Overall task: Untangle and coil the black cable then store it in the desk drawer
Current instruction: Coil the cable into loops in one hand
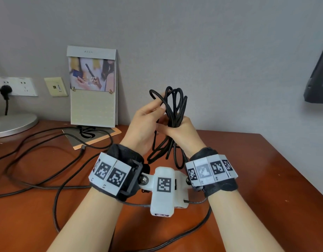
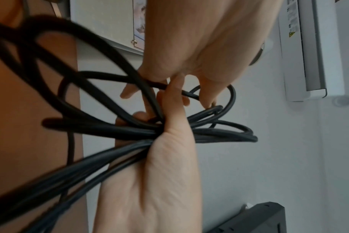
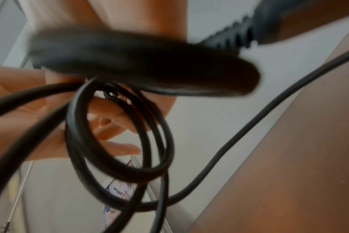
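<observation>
I hold the black cable (image 1: 175, 104) as a loose bundle of several loops above the wooden desk (image 1: 257, 170). My right hand (image 1: 172, 127) grips the bundle round its middle, so loops stick up above the fist and hang below it. My left hand (image 1: 159, 108) pinches one strand near the top loops. In the left wrist view the right hand (image 2: 169, 165) clasps the gathered cable (image 2: 219, 135) while the left hand (image 2: 209, 94) fingers a thin loop. The right wrist view is blurred, with cable loops (image 3: 118, 170) close up and a ribbed plug end (image 3: 235, 36) at the top. No drawer is in view.
Other dark cords (image 1: 47, 155) trail over the left of the desk. A calendar (image 1: 93, 88) stands against the wall, with a lamp base (image 1: 13, 124) and wall sockets (image 1: 16, 86) to its left. A dark monitor (image 1: 319, 73) juts in at the right edge.
</observation>
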{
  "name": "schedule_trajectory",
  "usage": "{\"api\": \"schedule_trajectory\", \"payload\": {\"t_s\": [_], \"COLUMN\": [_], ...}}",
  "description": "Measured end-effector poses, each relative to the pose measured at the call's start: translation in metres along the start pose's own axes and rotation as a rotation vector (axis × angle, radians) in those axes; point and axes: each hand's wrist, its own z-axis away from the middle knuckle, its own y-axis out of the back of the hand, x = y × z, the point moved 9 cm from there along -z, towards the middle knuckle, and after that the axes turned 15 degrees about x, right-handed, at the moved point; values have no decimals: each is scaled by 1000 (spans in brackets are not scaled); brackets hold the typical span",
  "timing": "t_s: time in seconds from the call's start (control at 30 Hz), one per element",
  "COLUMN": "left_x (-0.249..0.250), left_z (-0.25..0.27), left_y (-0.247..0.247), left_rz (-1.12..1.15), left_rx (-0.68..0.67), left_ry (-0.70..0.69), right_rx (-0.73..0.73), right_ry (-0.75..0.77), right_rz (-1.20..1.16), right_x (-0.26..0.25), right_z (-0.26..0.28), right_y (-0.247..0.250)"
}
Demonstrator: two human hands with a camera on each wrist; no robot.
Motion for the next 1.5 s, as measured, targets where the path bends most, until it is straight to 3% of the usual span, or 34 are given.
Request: {"api": "schedule_trajectory", "payload": {"t_s": [0.2, 0.33, 0.47, 0.6, 0.7, 0.83, 0.97, 1.1, 1.3, 1.5], "left_x": [5, 2, -13, -37, -46, -56, -68, -53, -31, -13], "left_z": [3, -5, -17, -17, -17, -20, -10, -18, -22, -10], "left_y": [-5, 8, 28, 24, 20, 25, 12, 19, 28, 6], "left_rz": [-114, -168, -215, -405, -536, -576, -601, -489, -299, -366], "left_rx": [-53, 55, 204, 110, 63, 60, -108, 18, 112, -55], "left_ry": [-30, -95, -56, 39, 26, 93, 220, 130, 31, -190], "right_rx": [98, 203, 239, 252, 186, -10, -167, -196, 51, 309], "right_ry": [20, 78, 103, 91, 27, -125, -89, -71, -135, -124], "right_rz": [62, -7, -127, -248, -315, -549, -514, -492, -464, -337], "right_x": [1, -7, -12, -15, -14, -14, -24, -23, -7, 9], "right_z": [-6, -10, -16, -18, -16, -10, -4, -2, -12, -20], "right_y": [14, 32, 49, 53, 46, 29, 19, 15, 30, 54]}}
